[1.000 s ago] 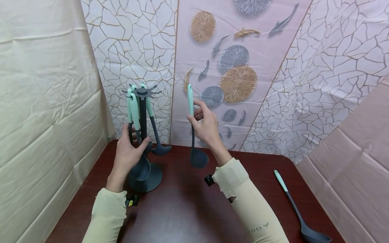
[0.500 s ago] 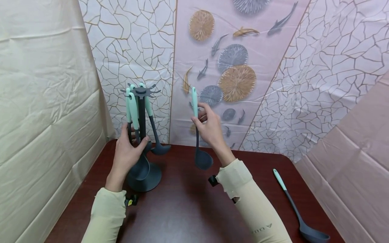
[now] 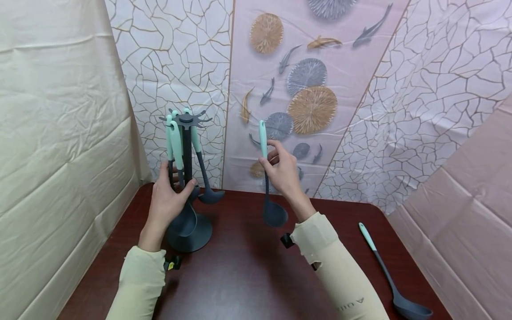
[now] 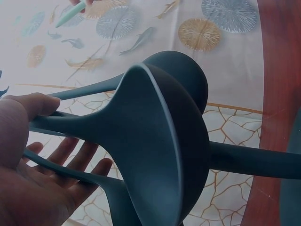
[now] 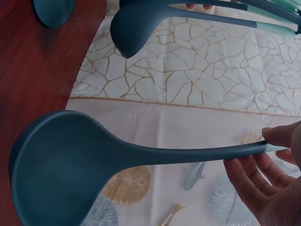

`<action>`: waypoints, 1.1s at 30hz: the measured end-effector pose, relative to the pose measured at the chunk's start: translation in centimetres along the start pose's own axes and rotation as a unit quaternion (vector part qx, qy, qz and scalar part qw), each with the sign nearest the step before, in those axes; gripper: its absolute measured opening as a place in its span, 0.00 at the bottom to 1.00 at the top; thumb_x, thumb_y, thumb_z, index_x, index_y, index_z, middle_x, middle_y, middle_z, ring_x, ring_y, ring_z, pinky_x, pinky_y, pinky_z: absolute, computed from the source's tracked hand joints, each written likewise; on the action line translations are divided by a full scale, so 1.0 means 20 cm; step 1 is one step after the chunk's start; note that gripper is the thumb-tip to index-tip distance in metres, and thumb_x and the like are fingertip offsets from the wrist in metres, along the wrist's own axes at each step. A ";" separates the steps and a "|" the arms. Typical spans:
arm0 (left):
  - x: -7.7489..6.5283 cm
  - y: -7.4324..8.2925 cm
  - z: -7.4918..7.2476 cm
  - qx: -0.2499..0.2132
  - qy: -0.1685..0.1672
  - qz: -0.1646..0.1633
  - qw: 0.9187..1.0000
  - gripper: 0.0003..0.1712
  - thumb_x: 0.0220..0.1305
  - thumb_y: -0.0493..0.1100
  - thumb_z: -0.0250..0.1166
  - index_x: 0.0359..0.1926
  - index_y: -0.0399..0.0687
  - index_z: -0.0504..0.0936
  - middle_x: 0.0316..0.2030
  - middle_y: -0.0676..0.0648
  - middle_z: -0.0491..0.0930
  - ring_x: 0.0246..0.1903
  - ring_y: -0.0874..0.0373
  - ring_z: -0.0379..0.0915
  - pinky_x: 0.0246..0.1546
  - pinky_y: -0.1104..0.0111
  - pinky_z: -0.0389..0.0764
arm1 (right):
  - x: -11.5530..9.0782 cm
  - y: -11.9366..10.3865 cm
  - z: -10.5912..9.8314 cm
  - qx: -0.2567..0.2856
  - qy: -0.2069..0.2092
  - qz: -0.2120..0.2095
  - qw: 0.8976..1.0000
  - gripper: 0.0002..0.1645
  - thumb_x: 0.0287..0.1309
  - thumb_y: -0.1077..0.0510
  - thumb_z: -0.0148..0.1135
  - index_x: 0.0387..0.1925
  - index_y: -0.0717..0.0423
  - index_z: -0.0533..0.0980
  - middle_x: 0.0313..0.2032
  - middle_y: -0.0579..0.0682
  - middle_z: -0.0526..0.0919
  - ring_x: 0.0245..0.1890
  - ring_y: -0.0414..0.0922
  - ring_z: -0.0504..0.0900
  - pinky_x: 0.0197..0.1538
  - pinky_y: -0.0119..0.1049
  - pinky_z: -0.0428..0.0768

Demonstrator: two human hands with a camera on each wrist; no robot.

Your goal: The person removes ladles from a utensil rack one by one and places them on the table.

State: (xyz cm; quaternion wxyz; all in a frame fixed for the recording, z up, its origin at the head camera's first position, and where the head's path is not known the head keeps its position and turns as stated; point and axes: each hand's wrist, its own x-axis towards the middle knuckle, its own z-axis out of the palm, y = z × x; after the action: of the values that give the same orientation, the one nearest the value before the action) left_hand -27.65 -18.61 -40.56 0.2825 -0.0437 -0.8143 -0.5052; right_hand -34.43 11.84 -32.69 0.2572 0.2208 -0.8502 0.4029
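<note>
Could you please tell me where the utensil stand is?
In the head view, the utensil stand is at left on the table, by the left hand.

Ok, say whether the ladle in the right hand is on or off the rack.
Off. The right hand holds the ladle, and in the head view a clear gap separates it from the rack.

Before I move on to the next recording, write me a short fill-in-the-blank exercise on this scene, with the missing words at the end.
In the head view, the right hand holds a ladle with its bowl end pointing ____.
There, the utensil stand is to the ____ of that ladle.
The number of utensils lying on the tabletop is ____.
Among round shapes, the pink panel shows slender printed ____.
Missing words: down; left; one; fish.
</note>
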 end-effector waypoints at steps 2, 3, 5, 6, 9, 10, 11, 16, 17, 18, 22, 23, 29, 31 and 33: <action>0.00 0.00 0.00 0.000 0.000 0.000 1.000 0.42 0.71 0.51 0.71 0.75 0.43 0.61 0.56 0.33 0.80 0.54 0.35 0.81 0.53 0.38 0.82 | 0.00 0.01 -0.01 -0.008 0.000 0.002 1.000 0.28 0.69 0.59 0.72 0.67 0.50 0.76 0.36 0.53 0.84 0.34 0.50 0.88 0.37 0.48 0.86; 0.00 0.00 0.00 0.000 0.000 0.000 1.000 0.42 0.71 0.51 0.71 0.75 0.43 0.61 0.56 0.33 0.80 0.54 0.35 0.81 0.53 0.38 0.82 | -0.01 0.02 -0.01 -0.011 -0.001 0.002 1.000 0.27 0.68 0.59 0.72 0.67 0.50 0.76 0.36 0.53 0.84 0.34 0.50 0.88 0.37 0.47 0.86; 0.00 0.00 0.00 -0.001 0.001 0.001 1.000 0.41 0.71 0.50 0.71 0.75 0.43 0.61 0.56 0.33 0.80 0.54 0.35 0.81 0.53 0.37 0.82 | -0.01 0.03 -0.02 -0.015 -0.003 0.005 1.000 0.27 0.68 0.59 0.72 0.66 0.51 0.76 0.36 0.53 0.84 0.34 0.50 0.88 0.37 0.47 0.86; 0.00 0.00 0.00 0.000 0.002 0.002 1.000 0.41 0.71 0.50 0.71 0.75 0.43 0.61 0.55 0.33 0.80 0.54 0.35 0.81 0.53 0.38 0.82 | -0.01 0.03 -0.03 -0.016 -0.004 0.008 1.000 0.27 0.68 0.60 0.72 0.66 0.51 0.76 0.35 0.53 0.83 0.34 0.50 0.88 0.37 0.47 0.86; 0.00 0.00 0.00 -0.001 0.002 0.005 1.000 0.41 0.71 0.50 0.71 0.75 0.43 0.61 0.56 0.34 0.79 0.54 0.36 0.81 0.53 0.38 0.82 | -0.01 0.05 -0.04 -0.015 -0.006 0.012 1.000 0.27 0.68 0.61 0.72 0.66 0.52 0.77 0.35 0.54 0.83 0.34 0.51 0.87 0.37 0.47 0.86; 0.00 0.00 0.00 -0.002 0.003 0.005 1.000 0.41 0.71 0.50 0.71 0.75 0.43 0.61 0.56 0.34 0.79 0.54 0.36 0.81 0.53 0.38 0.82 | -0.02 0.06 -0.04 -0.014 -0.007 0.014 1.000 0.27 0.67 0.62 0.72 0.65 0.52 0.77 0.35 0.54 0.83 0.34 0.51 0.87 0.37 0.48 0.86; 0.00 0.00 0.00 -0.002 0.003 0.006 1.000 0.41 0.71 0.49 0.71 0.75 0.43 0.61 0.55 0.34 0.79 0.54 0.36 0.81 0.53 0.38 0.82 | -0.02 0.07 -0.04 -0.015 -0.007 0.015 1.000 0.27 0.67 0.62 0.72 0.66 0.52 0.77 0.35 0.54 0.84 0.34 0.51 0.87 0.37 0.48 0.86; 0.00 0.00 0.00 0.001 0.004 0.004 1.000 0.42 0.71 0.50 0.71 0.75 0.43 0.61 0.55 0.33 0.79 0.53 0.36 0.81 0.53 0.38 0.82 | -0.03 0.11 -0.06 -0.023 -0.007 0.021 1.000 0.28 0.68 0.61 0.72 0.66 0.51 0.76 0.35 0.55 0.84 0.33 0.51 0.87 0.36 0.48 0.86; 0.00 0.00 0.00 0.001 0.003 0.004 1.000 0.42 0.71 0.50 0.71 0.75 0.43 0.61 0.55 0.34 0.79 0.53 0.36 0.81 0.53 0.38 0.82 | -0.04 0.12 -0.06 -0.025 -0.006 0.021 0.999 0.28 0.68 0.60 0.72 0.66 0.51 0.76 0.35 0.55 0.84 0.33 0.51 0.87 0.35 0.48 0.86; 0.00 0.00 0.00 0.001 0.003 0.003 1.000 0.42 0.71 0.50 0.71 0.75 0.43 0.61 0.55 0.34 0.79 0.53 0.36 0.81 0.54 0.38 0.82 | -0.04 0.13 -0.06 -0.024 -0.004 0.021 0.999 0.27 0.68 0.61 0.72 0.66 0.51 0.76 0.35 0.56 0.84 0.33 0.52 0.87 0.35 0.48 0.86; 0.00 0.00 0.00 0.004 0.002 0.003 1.000 0.42 0.71 0.49 0.71 0.75 0.43 0.60 0.55 0.33 0.79 0.53 0.35 0.81 0.54 0.38 0.82 | -0.06 0.16 -0.08 -0.025 0.000 0.021 0.999 0.27 0.68 0.63 0.72 0.65 0.51 0.77 0.35 0.57 0.83 0.33 0.53 0.87 0.36 0.50 0.87; 0.00 0.00 0.00 0.005 0.002 0.003 1.000 0.42 0.71 0.49 0.71 0.75 0.43 0.60 0.55 0.33 0.79 0.53 0.35 0.81 0.53 0.38 0.82 | -0.07 0.17 -0.08 -0.026 0.000 0.022 0.999 0.26 0.67 0.63 0.72 0.65 0.51 0.77 0.35 0.57 0.83 0.33 0.54 0.87 0.37 0.50 0.86; 0.00 0.00 0.00 0.004 0.002 0.006 1.000 0.41 0.71 0.50 0.71 0.75 0.43 0.60 0.56 0.33 0.79 0.54 0.35 0.81 0.54 0.37 0.82 | -0.08 0.20 -0.10 -0.033 -0.006 0.034 0.999 0.26 0.67 0.64 0.71 0.64 0.51 0.77 0.36 0.56 0.84 0.33 0.53 0.87 0.37 0.49 0.87; 0.00 0.00 0.00 0.004 0.002 0.005 1.000 0.41 0.71 0.49 0.71 0.75 0.43 0.60 0.56 0.33 0.79 0.54 0.35 0.81 0.54 0.37 0.82 | -0.09 0.21 -0.11 -0.038 -0.007 0.039 0.999 0.26 0.68 0.63 0.71 0.65 0.51 0.76 0.36 0.56 0.84 0.33 0.53 0.87 0.37 0.49 0.87; 0.00 0.00 0.00 0.004 0.002 0.004 1.000 0.41 0.71 0.48 0.71 0.75 0.43 0.60 0.56 0.33 0.79 0.54 0.35 0.81 0.55 0.37 0.81 | -0.10 0.22 -0.13 -0.045 -0.008 0.045 0.998 0.26 0.69 0.62 0.70 0.66 0.51 0.76 0.36 0.56 0.84 0.33 0.52 0.87 0.36 0.49 0.86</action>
State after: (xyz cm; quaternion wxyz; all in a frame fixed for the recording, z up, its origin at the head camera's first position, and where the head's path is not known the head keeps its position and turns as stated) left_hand -27.75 -18.65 -40.61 0.2859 -0.0445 -0.8156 -0.5011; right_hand -34.88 16.76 -35.06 0.2417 0.1739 -0.8783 0.3740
